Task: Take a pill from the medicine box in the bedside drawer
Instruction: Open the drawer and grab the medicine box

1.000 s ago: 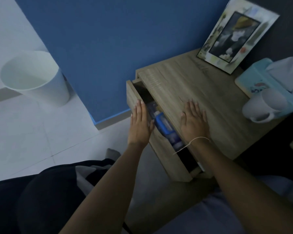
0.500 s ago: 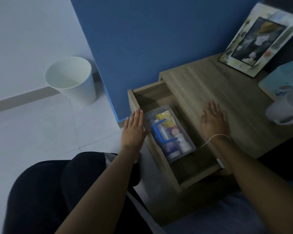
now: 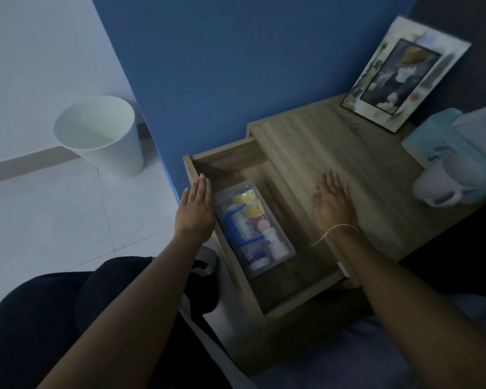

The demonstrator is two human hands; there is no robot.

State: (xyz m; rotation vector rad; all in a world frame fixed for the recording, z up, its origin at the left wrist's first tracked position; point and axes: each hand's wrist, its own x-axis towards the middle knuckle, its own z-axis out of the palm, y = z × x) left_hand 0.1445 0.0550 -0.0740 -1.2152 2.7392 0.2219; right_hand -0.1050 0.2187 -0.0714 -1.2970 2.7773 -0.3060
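Observation:
The wooden bedside drawer stands pulled far out of the bedside table. Inside it lies a clear plastic medicine box with a blue handle and several bottles and packets under its lid. My left hand rests flat against the drawer's front panel, fingers straight and together, holding nothing. My right hand lies palm down on the table top beside the drawer opening, fingers slightly spread, a thin string around its wrist.
A white waste bin stands on the tiled floor to the left of a blue wall. On the table top are a leaning picture frame, a white mug and a light blue tissue box. My dark-clothed lap is below.
The drawer has slid from barely open to far out, uncovering the whole medicine box. My left hand moved with the drawer front; my right hand stayed flat on the table top.

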